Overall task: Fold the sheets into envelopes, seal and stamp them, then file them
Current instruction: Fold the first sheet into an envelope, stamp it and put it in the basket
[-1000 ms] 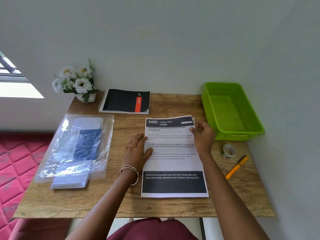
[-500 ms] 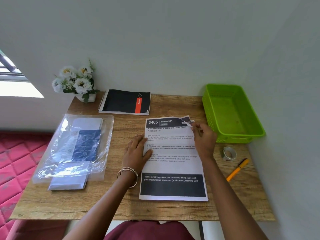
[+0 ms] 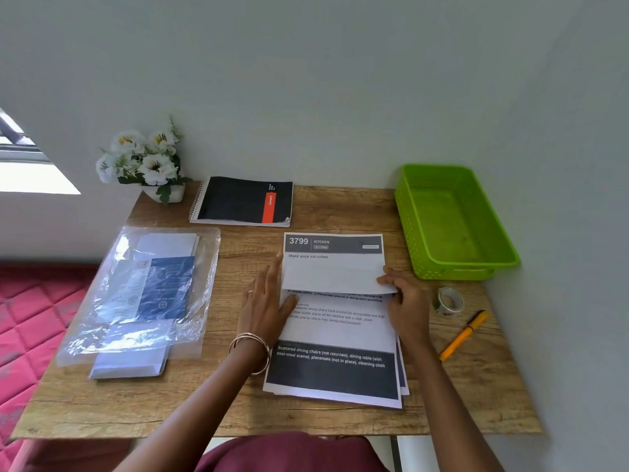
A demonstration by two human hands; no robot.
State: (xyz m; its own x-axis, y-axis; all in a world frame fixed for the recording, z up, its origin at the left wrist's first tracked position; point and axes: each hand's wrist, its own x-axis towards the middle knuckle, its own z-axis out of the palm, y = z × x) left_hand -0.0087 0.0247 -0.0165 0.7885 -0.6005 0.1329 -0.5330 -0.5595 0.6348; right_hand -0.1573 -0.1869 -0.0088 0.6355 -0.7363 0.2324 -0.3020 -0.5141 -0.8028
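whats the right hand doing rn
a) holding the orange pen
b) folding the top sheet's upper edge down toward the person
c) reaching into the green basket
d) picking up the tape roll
b: the right hand pinches the folded-over edge of the top sheet, uncovering the sheet headed 3799 beneath.

- Wooden table (image 3: 340, 206) – flower pot (image 3: 166, 192), notebook (image 3: 243, 202) along the back edge.
- Green basket (image 3: 456, 264) at the right back corner.
- Plastic sleeve of envelopes (image 3: 143, 294) left; printed sheets (image 3: 335, 366) centre.
- Tape roll (image 3: 450, 300), orange pen (image 3: 463, 334) by the right edge.

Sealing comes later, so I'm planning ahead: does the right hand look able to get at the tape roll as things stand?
Probably yes. The tape roll sits on bare table just right of the right hand, with nothing between them, but that hand is pinching the folded sheet and would have to let go.
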